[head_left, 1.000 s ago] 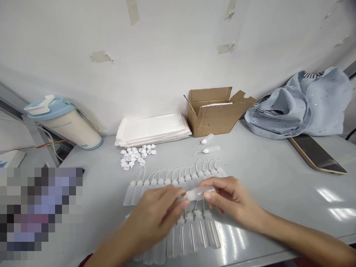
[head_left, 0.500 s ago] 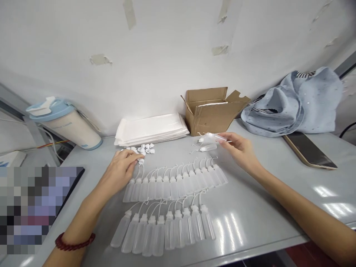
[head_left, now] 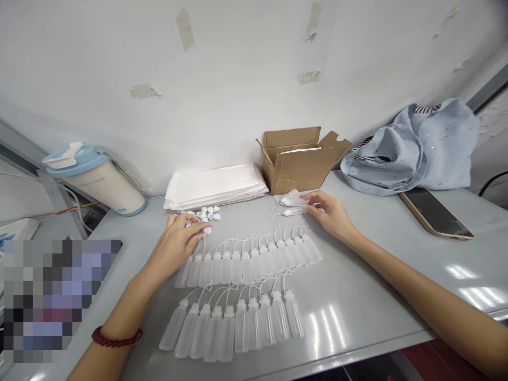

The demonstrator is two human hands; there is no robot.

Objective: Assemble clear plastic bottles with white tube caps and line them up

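My left hand (head_left: 174, 238) pinches a small white cap (head_left: 207, 230) between thumb and forefinger, just behind the left end of the upper bottle row. Several loose white caps (head_left: 210, 212) lie beyond its fingertips. My right hand (head_left: 327, 211) has its thumb and fingers closed at the base of a small translucent squeeze bottle (head_left: 294, 211); another bottle (head_left: 292, 198) lies against it, partly behind the fingers. In front are two rows of translucent bottles, an upper row (head_left: 248, 267) and a lower row (head_left: 226, 333), each bottle with a thin strap curving from its neck.
A stack of white padded envelopes (head_left: 216, 185) and an open cardboard box (head_left: 299, 172) stand along the wall. At right are a blue cloth bag (head_left: 416, 148) and a phone (head_left: 436, 214). A tumbler (head_left: 103, 182) leans back left, above a blurred flat item (head_left: 55, 301).
My right hand has moved slightly left and down, its fingers now lower on the loose bottles. My left hand has shifted a little right with the cap. The view has turned slightly.
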